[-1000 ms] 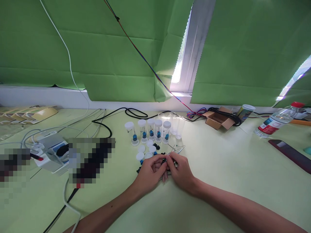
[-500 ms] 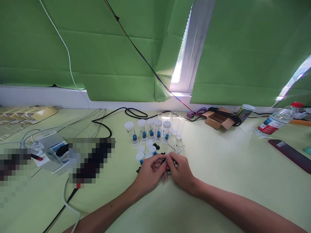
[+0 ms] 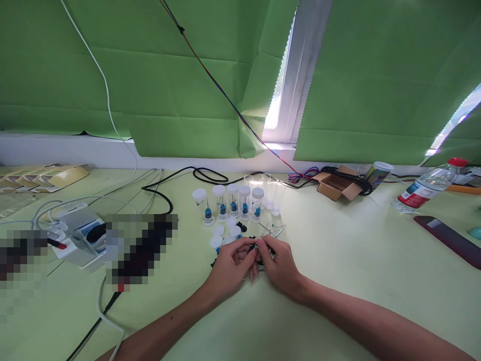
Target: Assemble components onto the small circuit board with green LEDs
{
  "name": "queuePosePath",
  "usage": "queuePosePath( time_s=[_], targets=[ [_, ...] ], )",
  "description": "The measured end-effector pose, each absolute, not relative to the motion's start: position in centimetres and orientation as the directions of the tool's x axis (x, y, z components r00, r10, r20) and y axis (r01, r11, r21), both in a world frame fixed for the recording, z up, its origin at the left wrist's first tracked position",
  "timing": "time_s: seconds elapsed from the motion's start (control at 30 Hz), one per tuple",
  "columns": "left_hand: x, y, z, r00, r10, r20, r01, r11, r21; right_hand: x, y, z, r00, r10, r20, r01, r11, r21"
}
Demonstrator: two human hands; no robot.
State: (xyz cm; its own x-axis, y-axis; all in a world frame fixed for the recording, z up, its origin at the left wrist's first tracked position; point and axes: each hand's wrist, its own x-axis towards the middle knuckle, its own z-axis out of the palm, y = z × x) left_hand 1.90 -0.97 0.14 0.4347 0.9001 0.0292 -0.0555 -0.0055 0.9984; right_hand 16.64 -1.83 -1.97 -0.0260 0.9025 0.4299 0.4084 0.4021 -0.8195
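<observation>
My left hand point(image 3: 233, 263) and my right hand point(image 3: 280, 263) meet over the table with fingertips pinched together. Between them is a small dark and metallic piece, mostly hidden by the fingers and too small to name. Just beyond my hands lie thin metal rods point(image 3: 278, 231) and small black parts point(image 3: 242, 227). White round caps point(image 3: 218, 230) and bits of blue lie by my left hand. Behind them stand several clear capped tubes point(image 3: 208, 214), each with a blue piece and a thin rod inside. Further clear tubes point(image 3: 276, 203) without white caps stand to their right.
At left sits a white power strip point(image 3: 77, 220) with cables, near blurred-out patches. A black cable point(image 3: 210, 175) runs along the back. An open cardboard box point(image 3: 337, 186), a can point(image 3: 379, 174), a plastic bottle point(image 3: 428, 188) and a dark phone-like slab point(image 3: 449, 240) are at right.
My hands stay together in nearly the same place, with only slight finger movement. The things on the table have not visibly moved.
</observation>
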Motion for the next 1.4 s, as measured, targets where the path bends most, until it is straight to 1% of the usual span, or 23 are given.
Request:
queuePosePath(
  time_s=[0.1,0.2,0.33,0.43,0.53,0.63,0.77,0.93,1.1,1.3,1.4],
  targets=[
    [1.9,-0.8,0.5,0.394,0.919,0.022,-0.053,-0.001,0.999,16.7,-1.9,-1.9,-0.008,0.896,0.443,0.407,0.408,-0.818],
    [1.8,-0.5,0.8,0.303,0.953,0.026,-0.072,-0.004,0.997,16.8,-1.9,-1.8,0.039,0.876,0.482,0.423,0.422,-0.802],
    [1.4,0.0,1.0,0.193,0.978,0.084,-0.082,-0.069,0.994,17.0,-1.6,-1.7,0.095,0.847,0.523,0.446,0.434,-0.783],
    [1.2,0.2,1.1,0.152,0.982,0.114,-0.078,-0.103,0.992,17.1,-1.3,-1.8,0.086,0.841,0.534,0.432,0.452,-0.781],
    [1.1,0.2,1.0,0.131,0.983,0.126,-0.087,-0.116,0.990,17.1,-1.2,-1.9,0.076,0.836,0.543,0.455,0.456,-0.765],
    [1.2,0.2,0.9,0.116,0.984,0.135,-0.081,-0.126,0.989,17.2,-1.2,-1.9,0.077,0.810,0.582,0.492,0.477,-0.729],
    [1.3,0.3,0.9,0.098,0.984,0.148,-0.079,-0.141,0.987,17.3,-1.1,-1.8,0.018,0.796,0.605,0.455,0.532,-0.714],
    [1.3,0.3,0.7,0.095,0.985,0.146,-0.078,-0.138,0.987,17.3,-0.9,-2.1,-0.019,0.793,0.608,0.446,0.551,-0.705],
    [1.4,0.1,0.7,0.128,0.985,0.118,-0.067,-0.110,0.992,17.4,-0.9,-2.2,-0.019,0.811,0.585,0.467,0.525,-0.712],
    [1.5,0.0,0.6,0.119,0.986,0.116,-0.075,-0.108,0.991,17.6,-0.8,-2.4,0.061,0.853,0.518,0.496,0.425,-0.757],
    [1.5,0.0,0.6,0.132,0.984,0.118,-0.076,-0.109,0.991,17.6,-0.7,-2.4,0.075,0.846,0.527,0.523,0.417,-0.743]
  ],
)
